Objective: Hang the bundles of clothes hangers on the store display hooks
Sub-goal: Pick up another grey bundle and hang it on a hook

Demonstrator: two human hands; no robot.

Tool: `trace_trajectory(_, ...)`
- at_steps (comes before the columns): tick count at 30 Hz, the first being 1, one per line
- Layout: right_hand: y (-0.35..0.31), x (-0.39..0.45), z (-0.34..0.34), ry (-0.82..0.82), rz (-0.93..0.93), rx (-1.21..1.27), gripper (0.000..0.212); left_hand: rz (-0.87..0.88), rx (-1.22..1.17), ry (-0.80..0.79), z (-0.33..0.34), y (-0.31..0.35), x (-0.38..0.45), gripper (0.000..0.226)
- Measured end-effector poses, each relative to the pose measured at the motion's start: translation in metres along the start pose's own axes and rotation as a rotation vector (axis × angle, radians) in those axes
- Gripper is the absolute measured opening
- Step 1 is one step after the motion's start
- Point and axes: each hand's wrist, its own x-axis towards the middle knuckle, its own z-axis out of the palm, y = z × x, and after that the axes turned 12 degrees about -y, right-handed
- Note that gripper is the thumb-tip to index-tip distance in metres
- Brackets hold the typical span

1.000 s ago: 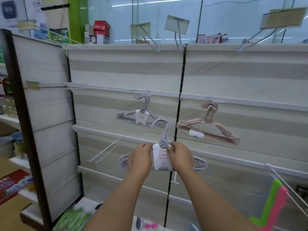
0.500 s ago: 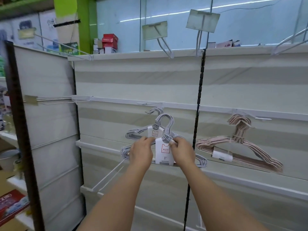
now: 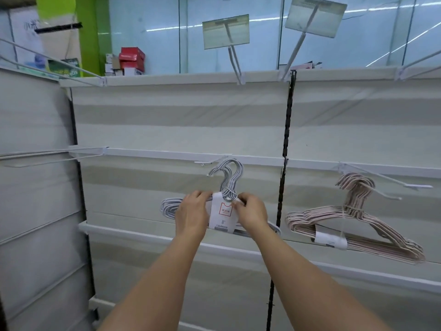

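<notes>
At middle rail | both hands, left [image 3: 192, 212] and right [image 3: 253, 212], grasp grey bundle [image 3: 222, 212], its hooks at peg [image 3: 213, 160], seating unclear | pink bundle [image 3: 353, 218] hung | grey one left.

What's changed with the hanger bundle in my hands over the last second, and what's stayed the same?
Both hands, left hand and right hand, have lifted the grey hanger bundle from the lower rail up to the display hook, where its hooks now sit level with the hook's tip. Whether it is on yet is unclear. The grip on either side of the paper label is unchanged, and the pink hanger bundle still hangs on its hook.
</notes>
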Motion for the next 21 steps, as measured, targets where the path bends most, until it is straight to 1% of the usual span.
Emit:
trace_trajectory(6, -0.001, 0.015, 0.028, -0.007, 0.001, 0.088, 0.017, 0.024, 0.034, -0.022, 0.004, -0.028, 0.016, 0.043)
trace_trajectory(12, -0.002, 0.026, 0.039, -0.008, 0.015, -0.001, 0.026, 0.009, 0.001, -0.070, 0.022, -0.052, 0.023, 0.048)
trace_trajectory(15, -0.001, 0.033, 0.039, -0.006, 0.050, -0.068, 0.025, 0.018, -0.062, -0.117, 0.029, -0.051, 0.030, 0.042)
trace_trajectory(17, 0.002, 0.038, 0.040, -0.005, 0.077, -0.120, 0.023, 0.025, -0.107, -0.152, 0.033, -0.049, 0.035, 0.035)
trace_trajectory(20, 0.005, 0.045, 0.042, 0.026, 0.143, -0.121, 0.011, 0.030, -0.109, -0.200, 0.043, -0.047, 0.045, 0.036)
trace_trajectory(21, 0.006, 0.047, 0.043, 0.042, 0.157, -0.122, 0.011, 0.028, -0.105, -0.213, 0.047, -0.047, 0.049, 0.036)
